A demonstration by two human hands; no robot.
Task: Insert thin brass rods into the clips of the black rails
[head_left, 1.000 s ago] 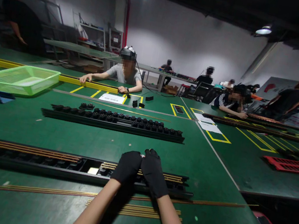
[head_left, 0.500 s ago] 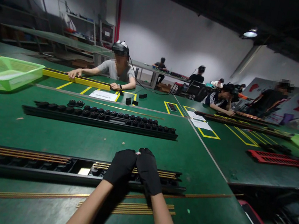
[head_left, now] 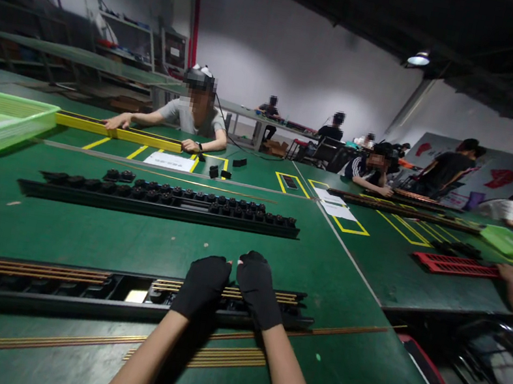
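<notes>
Dim workshop with pale walls and three lit lamps (head_left: 419, 58); green tabletop (head_left: 104, 238) spread beneath the left hand (head_left: 203, 285) and right hand (head_left: 260, 288), both in black gloves. Directly below the fingers, a black channel (head_left: 68, 304), long axis running left to right, right end just past the right hand and slightly farther off, left end out of view.

Two hands, side by side with a narrow gap; fingers curled, mostly hidden behind the gloves, so cannot tell whether pressed together or pinching anything.

Two black channels in all: one under the fingers, one studded channel (head_left: 158, 211) ahead of them, nearly parallel. Along the near one, under and beside the fingers, short brass rods (head_left: 168, 284), about three visible; farther left, longer reddish rods (head_left: 19, 269), thin, straight, dully shiny. Between these sets, one pale rectangle (head_left: 137, 296). Nearer than the fingers, a flat bundle of brass rods (head_left: 227, 360) and long thin rods (head_left: 32, 335), slanting away rightward. Well beyond the fingers, three small black blocks (head_left: 213, 171) and a co-worker in grey (head_left: 195, 114).
</notes>
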